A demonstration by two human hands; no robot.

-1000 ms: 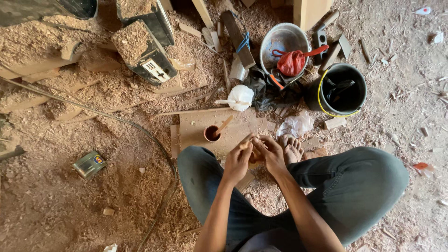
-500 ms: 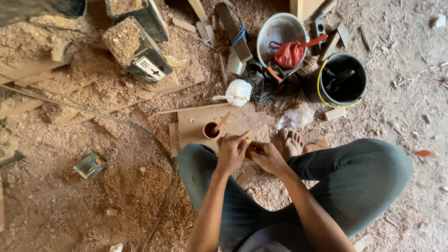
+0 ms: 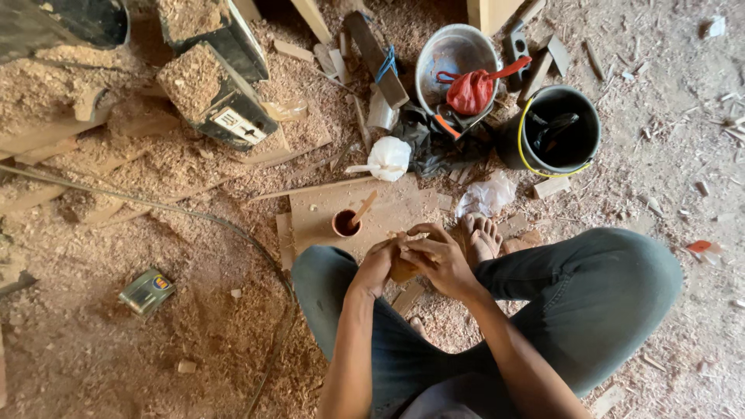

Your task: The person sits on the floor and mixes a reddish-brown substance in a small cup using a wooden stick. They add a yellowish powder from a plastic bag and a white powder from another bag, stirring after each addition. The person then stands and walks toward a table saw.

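While cupped between left hand [image 3: 376, 268] and right hand [image 3: 444, 260], fingers of both closed around it: small tan wooden block [image 3: 402, 268], held over the lap, just short of the flat plywood board [image 3: 326, 213] with its little brown pot [image 3: 346, 223]. Mostly hidden; long axis and heading impossible to tell. Versus half a second earlier: hands drawn closer together, right now overlapping left.

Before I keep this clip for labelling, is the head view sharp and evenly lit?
Head view: soft daylight, no glare; hands, left hand and right hand, sharp around a small wooden piece; the black bucket interior is dark, corners bend slightly.
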